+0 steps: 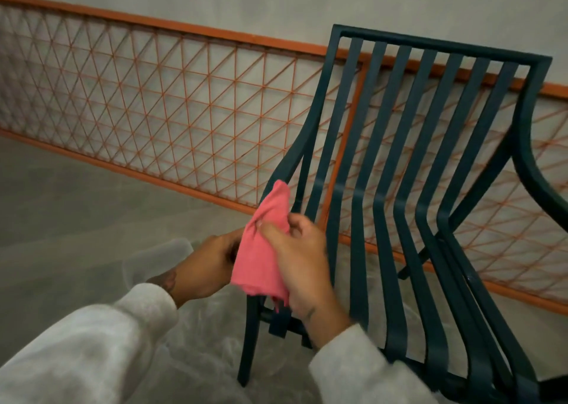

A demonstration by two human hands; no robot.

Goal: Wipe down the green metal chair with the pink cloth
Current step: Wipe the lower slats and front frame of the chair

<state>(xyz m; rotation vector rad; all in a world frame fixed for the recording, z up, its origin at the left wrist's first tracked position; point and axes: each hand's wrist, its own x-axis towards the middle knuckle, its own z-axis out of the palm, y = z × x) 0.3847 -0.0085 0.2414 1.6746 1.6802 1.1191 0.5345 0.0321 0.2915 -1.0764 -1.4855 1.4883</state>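
A grey floor filled the left of the view. Behind it an orange lattice railing ran along a pale wall.

From the lower left, an arm in a light sleeve reached in. The left hand met the left edge of the pink cloth, and its grip seemed to be clenched on that edge, though the fingertips were hidden behind the fabric. It was probably there to keep the cloth taut and stop it sliding.

The cloth hung bunched over the near arm rail of the green metal chair, at the point where the rail curved down toward the front leg. Its top rose against the rail and its lower end dangled in front of the leg. Draped this way, it could likely rub several faces of the narrow bar at once.

Just beside it, the right hand held the cloth from the other side. Its thumb pressed on the fabric and its fingers curled round it, so this grip was clenched on the cloth. It looked like the working hand.

Further right, the chair's slatted back and seat stood untouched, with the far arm rail near the frame's edge. Most of the wiping appeared to be left to do.
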